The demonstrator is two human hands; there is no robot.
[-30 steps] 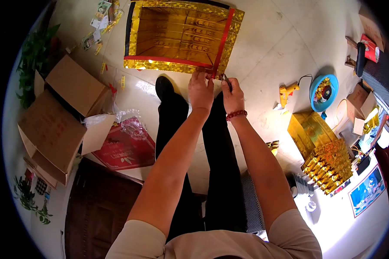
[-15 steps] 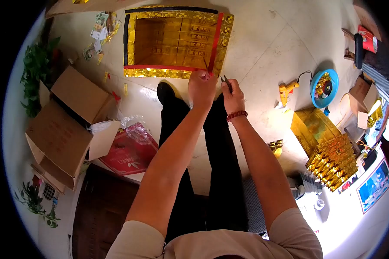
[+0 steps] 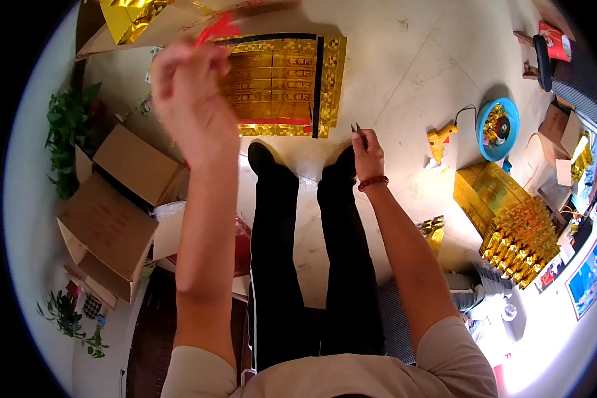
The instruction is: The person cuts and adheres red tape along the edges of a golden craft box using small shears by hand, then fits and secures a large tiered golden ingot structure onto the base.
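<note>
My left hand (image 3: pixel 196 99) is raised above the left part of a gold paper box, blurred by motion, its fingers closed on a crumpled red strip (image 3: pixel 220 28). The open box (image 3: pixel 333 86) lies on the floor in front of my feet. Black tape (image 3: pixel 320 86) runs along its right and far rims, while a red strip (image 3: pixel 275 122) covers the near rim. My hand hides the box's left side. Just off the box's near right corner, my right hand (image 3: pixel 368 149) is closed round a small dark tool (image 3: pixel 358 130) with two pointed tips, tweezers or small scissors.
A yellow glue gun (image 3: pixel 439 140) lies on the floor at right, beside a blue basin (image 3: pixel 499 126) holding gold pieces. Folded gold pieces (image 3: pixel 521 232) are stacked nearer me. Cardboard boxes (image 3: pixel 106 225) stand at left. Another large carton (image 3: pixel 245 12) is at the far left.
My left hand has moved from the box's near right corner up and left with the red strip. The right rim now shows black instead of red. My right hand stays low, slightly nearer me.
</note>
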